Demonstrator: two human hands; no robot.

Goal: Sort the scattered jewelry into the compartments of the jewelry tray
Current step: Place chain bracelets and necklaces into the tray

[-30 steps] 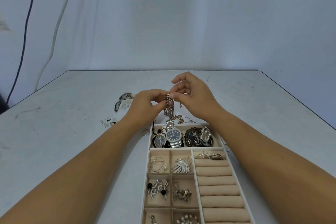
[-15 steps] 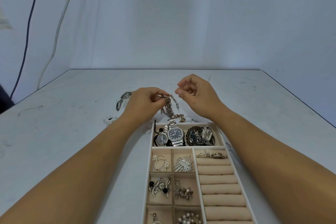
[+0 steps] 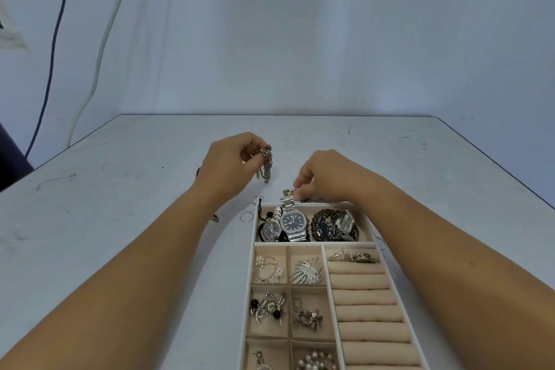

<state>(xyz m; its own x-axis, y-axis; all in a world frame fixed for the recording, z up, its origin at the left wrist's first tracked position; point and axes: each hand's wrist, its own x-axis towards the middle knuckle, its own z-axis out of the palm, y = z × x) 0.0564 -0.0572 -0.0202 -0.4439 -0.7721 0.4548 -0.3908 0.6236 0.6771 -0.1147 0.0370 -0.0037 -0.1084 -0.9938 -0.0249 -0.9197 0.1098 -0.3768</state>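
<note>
A beige jewelry tray (image 3: 379, 245) lies in front of me with watches (image 3: 292, 222) and a dark chain bracelet (image 3: 327, 227) in its top compartment, earrings and brooches in small squares, and ring rolls on the right. My left hand (image 3: 228, 165) pinches a bunched metal chain (image 3: 265, 167) that hangs above the table behind the tray. My right hand (image 3: 324, 177) is lowered just behind the tray's far edge, its fingertips pinching a small chain piece (image 3: 289, 192) on the table.
Thin wire hoops (image 3: 250, 212) lie on the white table (image 3: 120, 189) at the tray's top left corner. A small dark item (image 3: 215, 218) peeks out by my left forearm. A white curtain and two cables hang behind the table.
My hands have separated. The left hand has lifted the chain up and left; the right hand has let go of it and dropped to a small piece behind the tray.
</note>
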